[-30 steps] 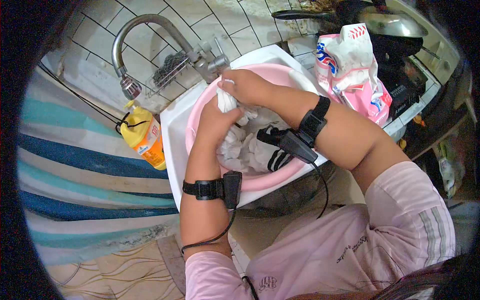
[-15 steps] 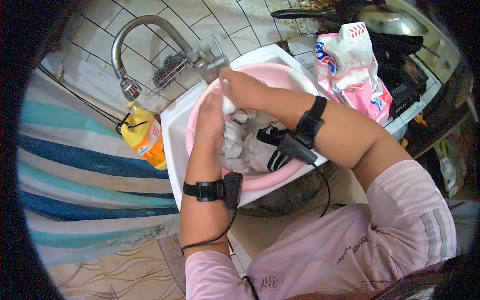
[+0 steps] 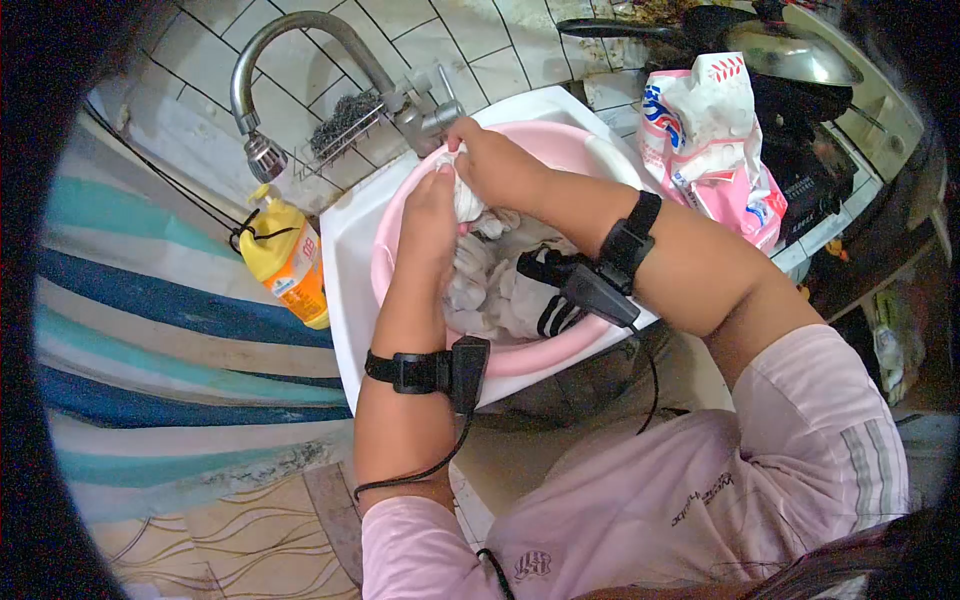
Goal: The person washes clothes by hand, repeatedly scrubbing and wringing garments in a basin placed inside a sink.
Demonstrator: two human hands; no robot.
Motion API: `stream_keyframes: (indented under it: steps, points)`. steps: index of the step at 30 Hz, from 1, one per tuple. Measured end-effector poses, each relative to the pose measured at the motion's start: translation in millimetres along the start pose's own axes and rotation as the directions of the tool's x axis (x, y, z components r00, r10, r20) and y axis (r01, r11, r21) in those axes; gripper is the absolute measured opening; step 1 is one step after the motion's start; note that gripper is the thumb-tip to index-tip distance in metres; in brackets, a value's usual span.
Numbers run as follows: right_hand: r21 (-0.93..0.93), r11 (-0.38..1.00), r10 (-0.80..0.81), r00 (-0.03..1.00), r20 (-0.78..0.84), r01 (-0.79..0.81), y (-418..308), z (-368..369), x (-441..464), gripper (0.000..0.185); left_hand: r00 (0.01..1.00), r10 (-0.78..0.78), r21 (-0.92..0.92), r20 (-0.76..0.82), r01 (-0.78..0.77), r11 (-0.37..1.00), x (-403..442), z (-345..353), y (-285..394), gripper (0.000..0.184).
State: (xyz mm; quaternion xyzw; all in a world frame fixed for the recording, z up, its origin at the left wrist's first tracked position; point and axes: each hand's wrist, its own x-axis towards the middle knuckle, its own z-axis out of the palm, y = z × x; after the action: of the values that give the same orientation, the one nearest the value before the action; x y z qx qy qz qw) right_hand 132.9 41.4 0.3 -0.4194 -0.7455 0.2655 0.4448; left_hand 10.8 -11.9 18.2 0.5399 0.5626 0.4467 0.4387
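Note:
A pink basin sits in the white sink and holds a bunched white garment with black stripes. At the basin's far left side, my left hand is closed on a wet white part of the cloth. My right hand grips the same cloth just beside it, thumb and fingers closed. A twisted piece of white cloth shows between the two hands and runs down to the rest in the basin. The fingertips of my left hand are partly hidden.
The faucet arches at the back left, above a yellow pump bottle. Beside the basin on the right stands a pink and white detergent bag. A lidded pan rests behind it. A striped curtain hangs at left.
My right hand has turned and shifted slightly, showing more of the gripped white cloth. My left hand stays close by on the cloth. The view has moved a little.

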Motion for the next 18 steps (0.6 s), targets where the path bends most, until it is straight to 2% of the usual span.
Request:
stream_keyframes:
  steps: [2,4,5,6,7,8,9,10,11,12,13,14,15,17,18]
  points:
    - [0.022,0.999,0.028,0.999,0.018,-0.029,11.5,4.2,3.7,0.023,1.000,0.017,0.015,0.015,-0.017,1.000,0.5,0.3,1.7,0.037]
    - [-0.023,0.997,-0.074,0.991,-0.115,0.071,27.0,16.4,8.1,0.029,0.997,0.073,0.011,-0.018,-0.073,0.997,-2.4,3.0,4.6,0.035]
    - [-0.022,0.997,-0.072,0.990,-0.120,0.070,36.1,20.0,12.8,0.029,0.990,0.129,0.003,-0.054,-0.129,0.992,-2.6,4.0,6.0,0.033]
    - [-0.017,1.000,-0.018,0.999,-0.049,0.017,37.3,19.0,16.8,0.035,0.990,0.131,0.005,-0.051,-0.131,0.991,0.4,3.5,2.6,0.033]
    - [-0.017,0.999,0.035,0.999,0.024,-0.035,38.4,18.6,19.0,0.042,0.964,0.240,0.021,-0.117,-0.239,0.971,5.1,1.4,-3.9,0.033]
    - [-0.018,0.999,0.034,0.999,0.024,-0.033,41.1,14.9,20.4,0.042,0.921,0.345,0.043,-0.183,-0.344,0.938,8.8,-1.1,-8.5,0.034]
    - [0.155,0.947,0.228,0.927,0.299,-0.283,17.1,-5.1,16.0,0.046,0.919,0.348,0.042,-0.186,-0.346,0.937,10.7,-3.4,-9.2,0.034]
    - [0.241,0.805,0.333,0.748,0.574,-0.543,-2.5,-19.0,11.0,0.050,0.903,0.379,0.107,-0.203,-0.364,0.925,12.2,-5.6,-9.5,0.037]
    - [0.240,0.806,0.331,0.748,0.575,-0.542,-12.0,-23.2,5.9,0.050,0.886,0.409,0.171,-0.217,-0.378,0.910,12.8,-6.7,-9.5,0.040]
    - [0.331,0.746,0.328,0.751,0.572,-0.578,-19.5,-25.9,0.6,0.050,0.886,0.409,0.171,-0.218,-0.378,0.910,11.7,-4.9,-9.0,0.040]
    - [0.419,0.675,0.326,0.755,0.569,-0.607,-23.6,-26.8,-3.2,0.050,0.889,0.399,0.092,-0.225,-0.388,0.917,9.8,-1.7,-9.4,0.042]
    - [0.419,0.675,0.327,0.755,0.568,-0.607,-26.0,-26.1,-4.9,0.050,0.892,0.387,0.013,-0.232,-0.395,0.918,7.9,0.0,-9.1,0.044]
    - [0.466,0.680,0.294,0.792,0.535,-0.566,-28.4,-24.7,-5.6,0.047,0.892,0.388,0.013,-0.231,-0.396,0.918,3.7,-0.2,-3.1,0.044]
    - [0.510,0.683,0.261,0.827,0.498,-0.523,-23.5,-19.6,-5.1,0.045,0.969,0.216,-0.029,-0.124,-0.221,0.975,-4.8,-1.2,10.6,0.056]
    - [0.491,0.757,0.220,0.876,0.430,-0.432,-19.1,-14.7,-5.0,0.040,0.968,0.216,-0.030,-0.124,-0.221,0.975,-2.5,-1.6,8.0,0.056]
